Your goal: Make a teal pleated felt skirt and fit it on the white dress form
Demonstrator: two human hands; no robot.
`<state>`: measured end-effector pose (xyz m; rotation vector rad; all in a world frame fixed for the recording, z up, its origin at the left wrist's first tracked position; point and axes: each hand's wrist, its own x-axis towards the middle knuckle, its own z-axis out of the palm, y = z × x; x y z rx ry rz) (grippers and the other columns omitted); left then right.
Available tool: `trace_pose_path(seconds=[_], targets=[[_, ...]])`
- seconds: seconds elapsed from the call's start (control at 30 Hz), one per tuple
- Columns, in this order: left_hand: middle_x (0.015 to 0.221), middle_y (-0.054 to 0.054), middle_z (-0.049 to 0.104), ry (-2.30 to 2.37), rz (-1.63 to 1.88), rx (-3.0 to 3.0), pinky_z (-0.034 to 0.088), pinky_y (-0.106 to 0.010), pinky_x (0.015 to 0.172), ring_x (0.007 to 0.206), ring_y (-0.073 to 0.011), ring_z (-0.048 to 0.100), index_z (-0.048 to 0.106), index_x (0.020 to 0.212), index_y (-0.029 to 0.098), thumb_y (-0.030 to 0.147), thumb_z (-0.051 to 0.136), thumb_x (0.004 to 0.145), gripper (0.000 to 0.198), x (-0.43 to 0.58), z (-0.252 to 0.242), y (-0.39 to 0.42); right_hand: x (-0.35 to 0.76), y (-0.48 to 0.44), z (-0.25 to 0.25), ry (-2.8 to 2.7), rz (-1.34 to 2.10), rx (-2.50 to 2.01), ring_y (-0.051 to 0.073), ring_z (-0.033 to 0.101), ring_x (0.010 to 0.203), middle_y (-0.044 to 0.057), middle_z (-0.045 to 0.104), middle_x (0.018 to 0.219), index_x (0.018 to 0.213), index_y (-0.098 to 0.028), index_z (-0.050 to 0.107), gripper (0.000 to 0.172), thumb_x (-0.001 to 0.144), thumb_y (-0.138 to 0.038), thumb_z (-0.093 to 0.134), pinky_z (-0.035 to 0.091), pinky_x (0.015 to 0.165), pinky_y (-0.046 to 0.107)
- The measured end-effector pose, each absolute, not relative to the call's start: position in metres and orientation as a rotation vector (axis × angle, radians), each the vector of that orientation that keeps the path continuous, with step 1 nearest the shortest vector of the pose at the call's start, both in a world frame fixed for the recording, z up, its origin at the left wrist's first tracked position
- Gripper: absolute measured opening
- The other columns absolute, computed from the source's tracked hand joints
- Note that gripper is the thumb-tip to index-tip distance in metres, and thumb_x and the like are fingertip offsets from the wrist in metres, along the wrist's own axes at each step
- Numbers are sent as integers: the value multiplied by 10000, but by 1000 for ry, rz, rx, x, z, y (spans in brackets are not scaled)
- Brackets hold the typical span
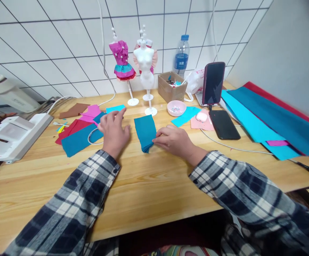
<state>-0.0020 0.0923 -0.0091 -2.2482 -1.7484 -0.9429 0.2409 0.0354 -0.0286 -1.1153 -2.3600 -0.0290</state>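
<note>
A teal piece of crepe paper [145, 131] lies in front of me, its near edge gathered into small folds. The thumb and fingers of my right hand [174, 141] pinch its near right corner. My left hand [114, 133] hovers to the left of that piece, fingers apart, with nothing in it. Beneath and beyond the left hand lie a longer teal strip [77, 140], a magenta piece [91, 113] and a light blue piece [115, 108]. A white mini mannequin [145, 62] stands behind the folded paper, beside another mannequin wearing a magenta paper dress [122, 58].
A cardboard box [167, 90], a pink bowl of beads [176, 108] and a water bottle [181, 57] stand at the back. Right of them are an upright phone [213, 83], a flat black phone [225, 124] and large paper sheets [277, 113]. A white device [21, 137] sits left.
</note>
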Motion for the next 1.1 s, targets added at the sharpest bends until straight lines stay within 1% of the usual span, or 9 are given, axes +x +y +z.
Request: trace_pose_path(seconds=[0.13,0.2,0.3,0.37,0.47,0.57,0.77,0.93,1.1], targets=[[1094,-114,680,-1562,-996,-2466,406,-476,958,1084,-296,570,678,1138,213,358,552,921,290,0,-8,79,245,43,-41,-2386,87,-1186,170,608,896,13,727,1024,944,-294,789,229,962,-354,568,392,721,302],[970,-76,717,-1343,-792,-2797,445,-430,920,972,-259,623,720,952,220,446,607,879,263,14,-8,61,247,42,-42,-2374,138,-1233,162,620,909,7,723,1040,949,-299,790,199,947,-337,595,393,706,292],[976,-80,736,-1300,-467,-2931,457,-426,850,949,-281,637,726,1000,226,537,666,815,367,37,-11,37,249,39,-41,-2350,188,-1300,158,628,921,2,715,1056,954,-312,794,169,925,-327,628,397,692,284],[951,-73,747,-1352,-378,-2881,434,-435,808,932,-292,646,732,974,237,490,648,843,297,44,-14,31,249,38,-41,-2348,210,-1319,156,632,920,-3,714,1055,962,-321,795,164,919,-326,637,402,695,282],[889,-44,761,-1396,-324,-2835,385,-445,774,868,-277,662,742,876,252,370,594,891,189,43,-15,33,249,39,-41,-2348,224,-1325,155,638,929,-6,717,1054,973,-322,793,164,917,-325,639,406,704,281],[858,-37,764,-1372,-325,-2825,353,-452,780,839,-265,666,744,836,253,333,557,909,216,39,-14,37,250,38,-39,-2358,238,-1335,161,642,920,-2,722,1008,956,-304,794,161,917,-320,639,411,699,283],[838,-36,767,-1344,-374,-2826,325,-473,844,828,-246,667,746,824,259,317,533,915,238,39,-13,38,249,36,-33,-2346,274,-1322,196,627,1040,37,709,1121,1207,-269,694,346,865,-315,705,447,793,290],[834,-30,771,-1379,-376,-2839,334,-463,839,811,-243,673,753,820,262,313,551,899,223,38,-14,41,248,38,-34,-2410,268,-1335,182,652,930,-3,749,974,960,-296,780,149,912,-305,639,416,716,293],[848,-18,768,-1486,-384,-2939,382,-389,761,810,-224,675,756,863,262,333,582,879,189,36,-13,47,247,41,-32,-2340,366,-1395,174,660,912,-22,763,938,966,-295,771,141,896,-265,652,404,711,282]])
